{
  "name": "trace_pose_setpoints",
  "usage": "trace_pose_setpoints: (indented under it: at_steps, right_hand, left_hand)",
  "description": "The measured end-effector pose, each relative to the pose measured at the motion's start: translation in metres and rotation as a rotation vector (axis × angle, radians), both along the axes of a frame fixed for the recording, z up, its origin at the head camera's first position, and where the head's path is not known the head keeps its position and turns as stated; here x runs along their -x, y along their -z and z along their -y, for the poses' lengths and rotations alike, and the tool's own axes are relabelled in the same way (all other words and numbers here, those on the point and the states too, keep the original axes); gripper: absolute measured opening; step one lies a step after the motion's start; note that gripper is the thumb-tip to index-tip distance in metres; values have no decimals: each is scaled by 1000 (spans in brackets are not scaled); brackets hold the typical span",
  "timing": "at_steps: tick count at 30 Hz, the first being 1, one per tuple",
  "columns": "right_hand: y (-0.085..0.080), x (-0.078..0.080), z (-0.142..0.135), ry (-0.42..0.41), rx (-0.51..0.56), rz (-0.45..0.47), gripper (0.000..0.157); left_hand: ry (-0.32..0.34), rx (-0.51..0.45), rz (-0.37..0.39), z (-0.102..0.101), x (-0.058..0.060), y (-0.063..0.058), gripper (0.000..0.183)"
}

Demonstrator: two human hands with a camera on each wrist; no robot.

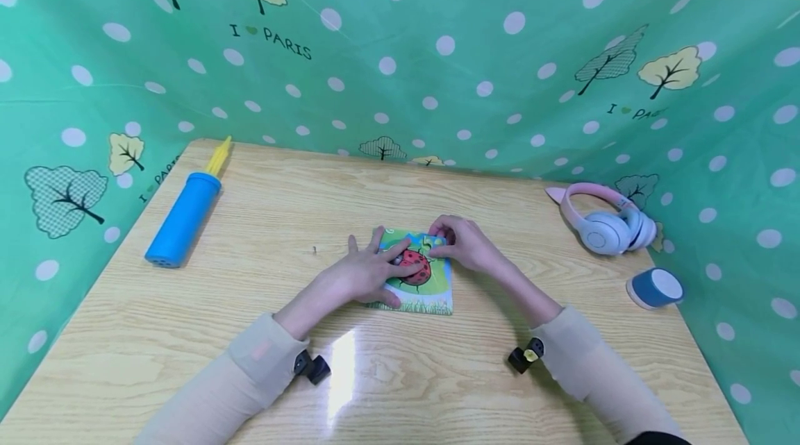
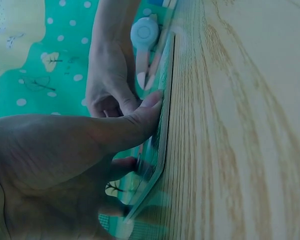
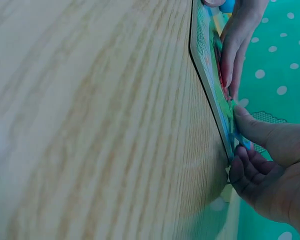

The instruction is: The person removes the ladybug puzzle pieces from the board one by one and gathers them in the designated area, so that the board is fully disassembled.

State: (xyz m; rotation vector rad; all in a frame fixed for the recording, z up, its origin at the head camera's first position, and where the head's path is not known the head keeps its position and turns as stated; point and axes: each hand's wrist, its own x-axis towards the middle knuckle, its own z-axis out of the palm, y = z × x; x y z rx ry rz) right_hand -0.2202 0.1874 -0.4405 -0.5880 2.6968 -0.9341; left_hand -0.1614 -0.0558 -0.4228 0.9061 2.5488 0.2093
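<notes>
board (image 1: 437, 285), one, thin, flat and four-sided, lies near the middle of the wood-grained table (image 1: 250, 292), printed with one red ladybug (image 1: 420, 279) on green and a strip of grass along its six o'clock edge. two bare hands are on it. the left hand (image 1: 369, 275) covers the nine o'clock side, forearm running toward eight, palm down, fingers spread apart and clamped on nothing, resting on the print. the right hand (image 1: 465, 244) is at the one o'clock corner, forearm running toward four, thumb and fingers together, pinching a blue-and-green bit (image 3: 246, 144); i cannot tell whether it is loose from the board. two pale cloth sleeves (image 1: 256, 362) end above the wrists, each beside one small black camera (image 1: 315, 368). one pump (image 1: 181, 219), a smooth blue cylinder with a yellow tip, lies just past nine o'clock of the board. one pair of headphones (image 1: 603, 233), pink band and rounded pale cups, lies between two and three; one squat blue tub (image 1: 648, 285) with a white top sits at three. one green cloth (image 1: 350, 101), white-dotted, hangs at twelve.
</notes>
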Motion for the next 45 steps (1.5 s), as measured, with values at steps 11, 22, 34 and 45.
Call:
trace_pose_setpoints:
  at_steps: [11,22,34,45]
  right_hand:
    - [0,-2,-9,5,100,26,20]
    - [-1,-6,-12,35,189,97,21]
    - [-8,1,-37,130,261,183,26]
    - [-13,17,-110,170,210,156,26]
  left_hand:
    - [-13,14,0,0,0,1,74]
    - [-14,9,15,1,0,2,74]
    - [-10,6,10,1,-1,3,74]
    - [-5,2,2,0,0,0,75]
